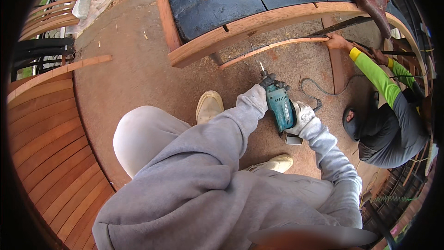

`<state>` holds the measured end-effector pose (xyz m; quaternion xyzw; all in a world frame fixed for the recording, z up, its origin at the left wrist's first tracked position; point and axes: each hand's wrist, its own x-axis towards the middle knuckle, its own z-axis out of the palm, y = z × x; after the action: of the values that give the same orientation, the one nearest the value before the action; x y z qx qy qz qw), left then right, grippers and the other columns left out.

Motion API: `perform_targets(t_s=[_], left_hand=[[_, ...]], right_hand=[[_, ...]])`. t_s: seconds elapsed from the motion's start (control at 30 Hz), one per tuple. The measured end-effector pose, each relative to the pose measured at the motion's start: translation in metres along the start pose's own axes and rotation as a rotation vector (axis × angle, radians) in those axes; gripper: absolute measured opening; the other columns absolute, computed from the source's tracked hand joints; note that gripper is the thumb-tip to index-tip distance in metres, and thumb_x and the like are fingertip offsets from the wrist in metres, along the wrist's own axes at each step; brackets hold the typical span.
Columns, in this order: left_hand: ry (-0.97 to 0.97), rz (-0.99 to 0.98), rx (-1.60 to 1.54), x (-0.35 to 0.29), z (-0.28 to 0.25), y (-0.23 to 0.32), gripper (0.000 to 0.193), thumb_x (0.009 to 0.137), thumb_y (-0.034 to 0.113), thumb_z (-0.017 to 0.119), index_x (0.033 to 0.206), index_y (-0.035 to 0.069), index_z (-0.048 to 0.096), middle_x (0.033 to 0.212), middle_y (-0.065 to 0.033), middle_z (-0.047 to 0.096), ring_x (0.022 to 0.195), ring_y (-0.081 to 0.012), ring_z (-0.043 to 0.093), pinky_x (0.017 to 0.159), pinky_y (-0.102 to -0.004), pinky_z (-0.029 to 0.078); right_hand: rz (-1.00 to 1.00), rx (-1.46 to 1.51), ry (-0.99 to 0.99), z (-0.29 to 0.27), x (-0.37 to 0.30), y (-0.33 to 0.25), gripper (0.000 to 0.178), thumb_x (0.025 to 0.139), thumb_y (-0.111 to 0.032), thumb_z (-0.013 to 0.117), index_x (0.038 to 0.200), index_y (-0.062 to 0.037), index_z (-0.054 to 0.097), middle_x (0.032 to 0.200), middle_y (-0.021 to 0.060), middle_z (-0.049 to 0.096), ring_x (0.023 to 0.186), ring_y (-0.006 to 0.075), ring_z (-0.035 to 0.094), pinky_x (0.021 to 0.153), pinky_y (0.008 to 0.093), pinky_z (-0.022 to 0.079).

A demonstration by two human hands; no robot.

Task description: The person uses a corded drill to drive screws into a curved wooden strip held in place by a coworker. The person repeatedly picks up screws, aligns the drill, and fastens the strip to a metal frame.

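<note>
A teal corded power drill [280,106] is held low over the floor between my knees, its bit pointing away from me toward a curved wooden strip [273,45]. My left hand [273,82], in a dark-palmed glove, wraps round the drill's front end just behind the chuck. At the rear, my right hand [303,116] in a pale grey glove is closed on the handle; the trigger finger is hidden. The bit's tip stands apart from the strip. A small grey rectangular box [292,139] shows just below the drill's back end.
At right, a co-worker's hand [337,41] grips the strip's far end. A dark frame with wooden edging [240,28] spans the top, with a red-brown clamp-like metal piece [370,0] on it. The power cord [319,91] trails right. Slatted wood [60,157] stands at left.
</note>
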<state>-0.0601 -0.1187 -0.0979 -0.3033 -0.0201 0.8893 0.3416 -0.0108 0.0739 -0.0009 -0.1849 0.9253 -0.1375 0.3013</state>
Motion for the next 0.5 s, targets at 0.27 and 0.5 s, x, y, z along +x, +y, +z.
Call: perform_targets(t_s=[0.27,0.5], left_hand=[[0.002,0.03,0.0,-0.001,-0.004,0.022,0.012,0.091,0.019,0.067,0.09,0.008,0.063,0.089,-0.0158,0.069,0.104,-0.0432,0.067,0.095,-0.0629,0.052],[0.077,0.007,0.043,-0.01,0.009,0.029,0.01,0.089,0.016,0.07,0.091,0.008,0.064,0.092,-0.0158,0.07,0.106,-0.0438,0.067,0.095,-0.0649,0.051]], right_hand=[[0.008,0.08,0.059,-0.014,0.019,-0.028,0.066,0.058,-0.038,0.087,0.107,-0.005,0.06,0.1,0.0188,0.067,0.096,0.0398,0.065,0.087,0.049,0.052],[-0.097,0.078,0.217,-0.001,0.018,-0.019,0.063,0.058,-0.033,0.088,0.108,-0.0034,0.062,0.093,0.0206,0.069,0.088,0.0413,0.067,0.081,0.0487,0.054]])
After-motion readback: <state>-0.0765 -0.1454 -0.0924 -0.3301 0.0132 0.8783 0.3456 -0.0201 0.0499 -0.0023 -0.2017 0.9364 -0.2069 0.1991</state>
